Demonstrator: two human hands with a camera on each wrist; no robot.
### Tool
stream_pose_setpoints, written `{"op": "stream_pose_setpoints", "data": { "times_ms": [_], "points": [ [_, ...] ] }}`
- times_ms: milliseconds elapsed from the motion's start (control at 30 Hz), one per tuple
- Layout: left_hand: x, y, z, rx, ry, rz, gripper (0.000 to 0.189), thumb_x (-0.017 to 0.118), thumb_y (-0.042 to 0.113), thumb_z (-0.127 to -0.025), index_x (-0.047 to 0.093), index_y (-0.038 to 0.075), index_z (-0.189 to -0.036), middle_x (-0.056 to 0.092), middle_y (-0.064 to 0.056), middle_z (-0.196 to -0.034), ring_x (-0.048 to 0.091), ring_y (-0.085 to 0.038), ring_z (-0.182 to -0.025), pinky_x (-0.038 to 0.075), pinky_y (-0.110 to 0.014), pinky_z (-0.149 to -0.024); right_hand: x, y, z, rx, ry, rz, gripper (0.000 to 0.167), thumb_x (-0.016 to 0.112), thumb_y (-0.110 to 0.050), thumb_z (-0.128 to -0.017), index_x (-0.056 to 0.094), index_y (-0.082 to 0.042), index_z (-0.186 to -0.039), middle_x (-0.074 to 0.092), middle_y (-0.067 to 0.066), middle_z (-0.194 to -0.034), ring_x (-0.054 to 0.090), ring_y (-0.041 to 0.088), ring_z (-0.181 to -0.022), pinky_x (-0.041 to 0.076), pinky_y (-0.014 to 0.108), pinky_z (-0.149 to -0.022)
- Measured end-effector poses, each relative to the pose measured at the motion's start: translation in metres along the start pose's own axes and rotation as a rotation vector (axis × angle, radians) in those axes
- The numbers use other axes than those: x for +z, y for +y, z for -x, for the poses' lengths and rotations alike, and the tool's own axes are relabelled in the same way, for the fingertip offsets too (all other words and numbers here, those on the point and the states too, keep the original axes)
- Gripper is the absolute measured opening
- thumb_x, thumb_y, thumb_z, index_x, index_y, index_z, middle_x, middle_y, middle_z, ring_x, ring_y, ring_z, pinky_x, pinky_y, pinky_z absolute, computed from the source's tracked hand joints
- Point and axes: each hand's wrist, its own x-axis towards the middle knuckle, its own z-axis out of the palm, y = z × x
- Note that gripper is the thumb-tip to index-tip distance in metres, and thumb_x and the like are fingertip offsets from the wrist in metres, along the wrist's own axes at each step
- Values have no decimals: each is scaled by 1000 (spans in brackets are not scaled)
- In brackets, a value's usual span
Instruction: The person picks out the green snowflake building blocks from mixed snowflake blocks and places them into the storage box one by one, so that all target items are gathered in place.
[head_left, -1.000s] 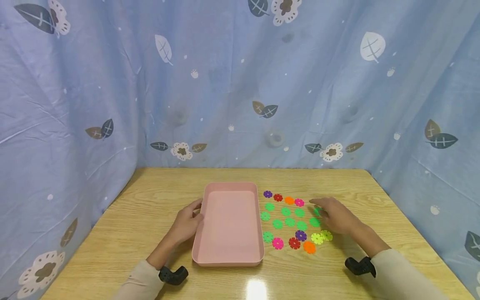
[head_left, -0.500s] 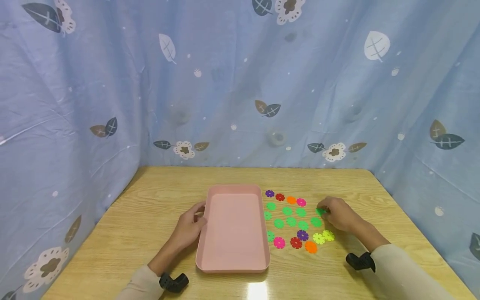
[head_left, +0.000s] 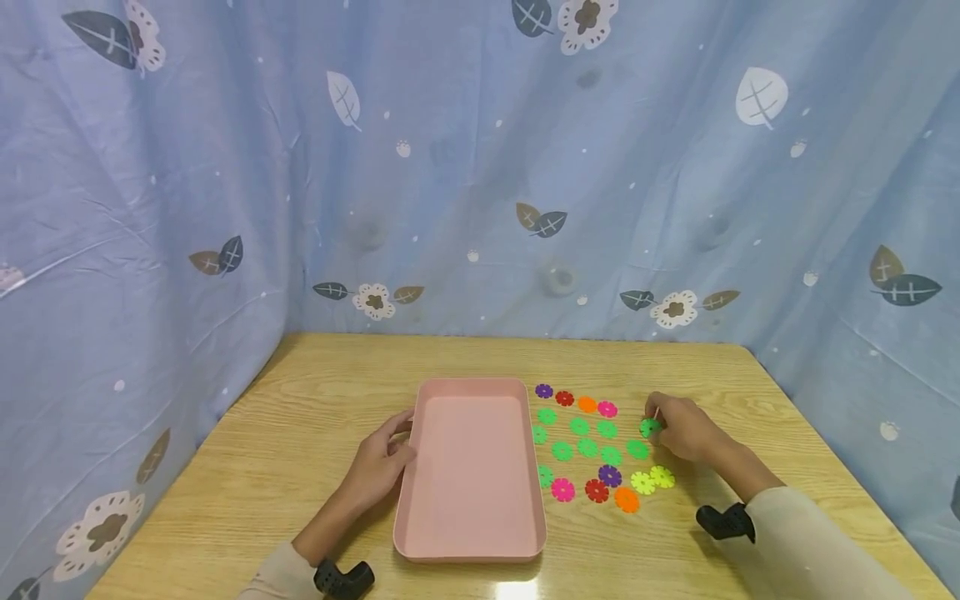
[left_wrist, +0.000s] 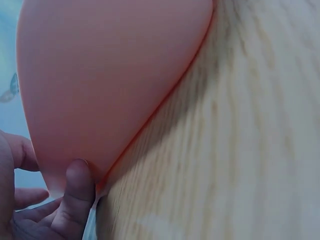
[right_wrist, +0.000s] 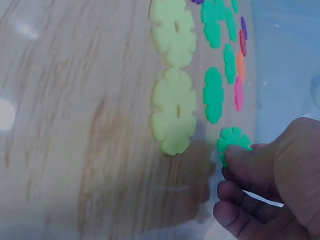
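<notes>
A pink tray stands left of the discs in the head view. My left hand grips its left wall; in the left wrist view the thumb lies against the outside and the other fingers are at the edge, partly hidden. My right hand pinches a green snowflake building disc between thumb and finger, tilted up off the table. In the right wrist view this disc shows beyond the thumb tip. Just in front of that hand lie another green disc and two yellow discs.
Several more flat discs in green, purple, red, orange and pink lie on the wooden table, right of the tray. The tray's right rim overlaps a green disc. A blue patterned curtain surrounds the back and sides.
My right hand has closed on the far-right green disc and lifted it a little. The tray has moved slightly toward me and right, covering part of a green disc. The view has shifted slightly.
</notes>
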Motion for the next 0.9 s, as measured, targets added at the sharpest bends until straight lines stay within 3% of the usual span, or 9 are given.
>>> {"op": "stream_pose_setpoints", "data": {
  "times_ms": [100,333,533,900],
  "points": [
    [0,1,0,-8,-13,10,61,53,-1,-96,38,3,-155,52,-23,-144,69,-21,-78,56,-27,-67,-1,-2,-2,-22,22,-19,18,63,10,-87,60,0,-101,62,8,-84,54,21,-73,49,38,-65],
    [-1,-2,-1,-2,-22,37,62,53,-2,-95,38,2,-155,50,-26,-146,71,-21,-89,58,-28,-73,-2,-21,-12,-90,138,-92,14,64,7,-91,66,0,-103,66,9,-89,61,21,-78,54,42,-71],
    [-2,-4,1,10,-84,65,62,52,0,-99,31,3,-157,43,-28,-151,70,-25,-89,59,-29,-74,-2,-47,-24,-114,190,-180,15,62,7,-93,67,-1,-105,65,7,-79,53,16,-67,49,33,-64],
    [-3,-9,3,23,-83,66,62,52,0,-99,32,3,-157,43,-27,-152,69,-24,-85,59,-29,-70,27,-94,-44,-181,225,-288,18,65,7,-93,71,1,-109,70,10,-86,56,13,-69,51,26,-62]
  ]
}}
